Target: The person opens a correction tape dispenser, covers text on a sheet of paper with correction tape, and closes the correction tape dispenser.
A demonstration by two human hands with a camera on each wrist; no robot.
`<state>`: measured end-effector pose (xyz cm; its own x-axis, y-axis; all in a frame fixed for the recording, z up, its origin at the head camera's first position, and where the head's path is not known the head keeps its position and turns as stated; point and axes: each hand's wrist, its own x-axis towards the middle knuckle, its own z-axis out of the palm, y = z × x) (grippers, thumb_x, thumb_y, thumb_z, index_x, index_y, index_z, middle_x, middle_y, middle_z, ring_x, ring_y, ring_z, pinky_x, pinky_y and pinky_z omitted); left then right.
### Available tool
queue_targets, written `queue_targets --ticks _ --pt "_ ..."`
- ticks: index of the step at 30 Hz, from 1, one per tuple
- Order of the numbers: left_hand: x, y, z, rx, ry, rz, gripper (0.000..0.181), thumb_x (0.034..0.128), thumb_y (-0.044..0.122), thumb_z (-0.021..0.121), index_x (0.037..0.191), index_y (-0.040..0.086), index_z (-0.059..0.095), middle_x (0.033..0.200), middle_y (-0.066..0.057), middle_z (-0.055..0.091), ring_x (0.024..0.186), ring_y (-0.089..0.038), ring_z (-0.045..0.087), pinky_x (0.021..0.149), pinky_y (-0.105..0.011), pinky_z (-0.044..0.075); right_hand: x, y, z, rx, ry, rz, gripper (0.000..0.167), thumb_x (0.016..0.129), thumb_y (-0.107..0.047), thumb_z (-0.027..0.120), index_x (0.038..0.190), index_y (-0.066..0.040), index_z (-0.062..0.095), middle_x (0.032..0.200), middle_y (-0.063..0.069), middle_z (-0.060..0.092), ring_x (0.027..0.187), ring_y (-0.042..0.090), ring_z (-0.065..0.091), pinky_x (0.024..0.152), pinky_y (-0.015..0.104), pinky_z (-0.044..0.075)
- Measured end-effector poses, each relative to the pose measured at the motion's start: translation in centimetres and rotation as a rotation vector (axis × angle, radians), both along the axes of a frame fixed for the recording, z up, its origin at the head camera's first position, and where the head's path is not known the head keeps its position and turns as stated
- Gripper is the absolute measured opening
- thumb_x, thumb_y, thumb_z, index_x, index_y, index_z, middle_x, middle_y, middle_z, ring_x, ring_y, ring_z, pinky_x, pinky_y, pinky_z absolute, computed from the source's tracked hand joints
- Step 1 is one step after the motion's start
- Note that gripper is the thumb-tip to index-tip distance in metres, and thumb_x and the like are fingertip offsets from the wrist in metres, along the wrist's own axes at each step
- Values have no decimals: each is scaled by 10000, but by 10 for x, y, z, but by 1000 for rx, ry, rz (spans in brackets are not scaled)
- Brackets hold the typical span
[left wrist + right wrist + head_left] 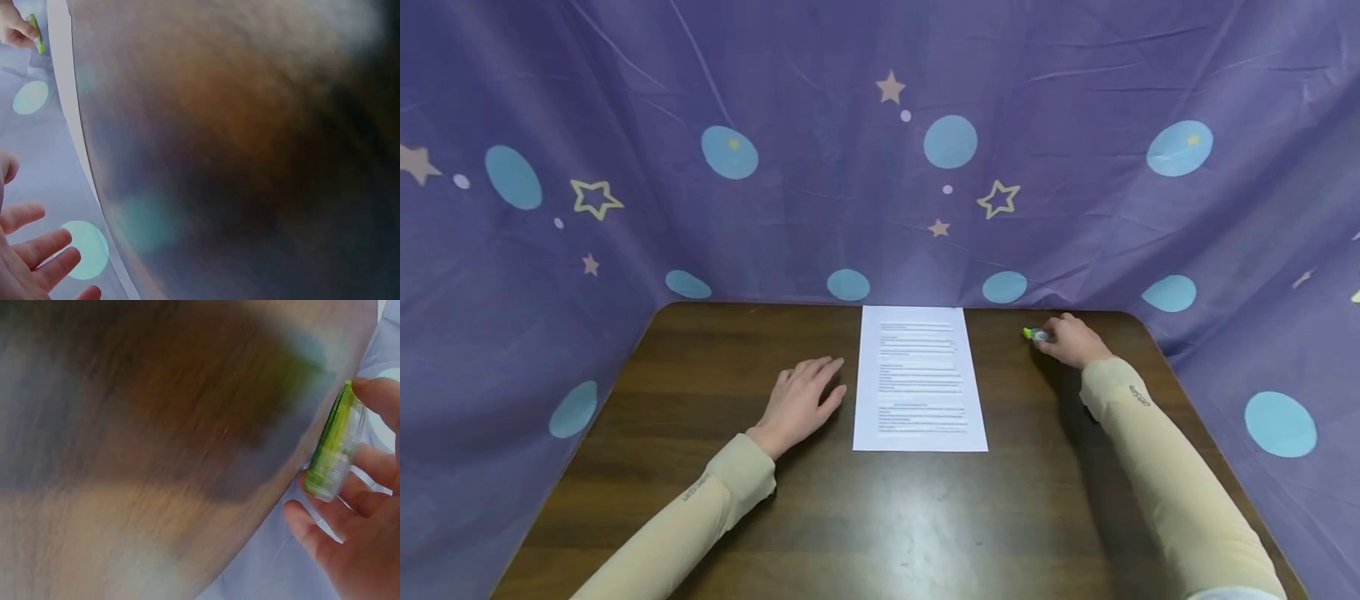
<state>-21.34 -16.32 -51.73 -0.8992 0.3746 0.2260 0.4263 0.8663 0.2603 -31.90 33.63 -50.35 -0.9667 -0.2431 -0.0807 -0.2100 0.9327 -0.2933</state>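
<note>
In the head view my right hand (1073, 340) is at the table's far right, holding a small green and clear plastic correction tape (1040, 335). The right wrist view shows the correction tape (336, 444) pinched between thumb and fingers. A printed sheet of paper (919, 379) lies flat in the middle of the table, its far edge at the curtain. Left of the sheet is my left hand (801, 400), fingers extended and holding nothing. Its spread fingers (47, 250) also show in the left wrist view.
The dark wooden table (737, 500) has rounded far corners. A purple curtain (820, 167) with stars and blue ovals hangs behind it and along both sides.
</note>
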Motion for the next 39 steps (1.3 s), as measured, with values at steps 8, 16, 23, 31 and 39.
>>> queue_targets --ticks 8,16,23,31,39 --pt "1 -4 -5 -18 -22 11 553 1069 404 552 1535 108 522 1537 -191 519 1404 -384 479 1069 -621 380 -8 6 0 10 -12 -10 411 996 -209 663 1156 168 631 1074 310 665 1036 469 617 931 591 481" --pt "2 -6 -2 -22 -38 19 555 1076 409 541 1543 111 514 1567 -195 489 1438 -389 447 1097 -633 354 -11 3 -1 20 -23 -21 385 983 -228 673 1081 142 633 985 271 641 962 432 602 890 580 482" --pt "1 -5 -3 -36 -34 30 559 1077 417 534 1549 118 507 1571 -193 486 1445 -395 441 1098 -637 353 -8 -1 -1 12 -25 -45 454 998 -284 667 1114 150 604 1041 313 591 1002 468 592 909 607 475" --pt "7 -6 -6 -44 -16 37 561 1069 421 553 1539 117 520 1566 -198 492 1437 -393 450 1077 -640 364 9 -14 -12 8 134 -59 479 1031 -319 602 1165 140 597 1105 354 572 1065 573 558 904 676 450" --pt "4 -2 0 -70 3 53 621 1080 471 490 1612 161 416 1669 -196 331 1550 -384 270 1132 -695 280 41 -48 -9 -29 318 28 468 1023 -262 646 1243 149 616 1222 359 614 1151 541 568 937 672 458"
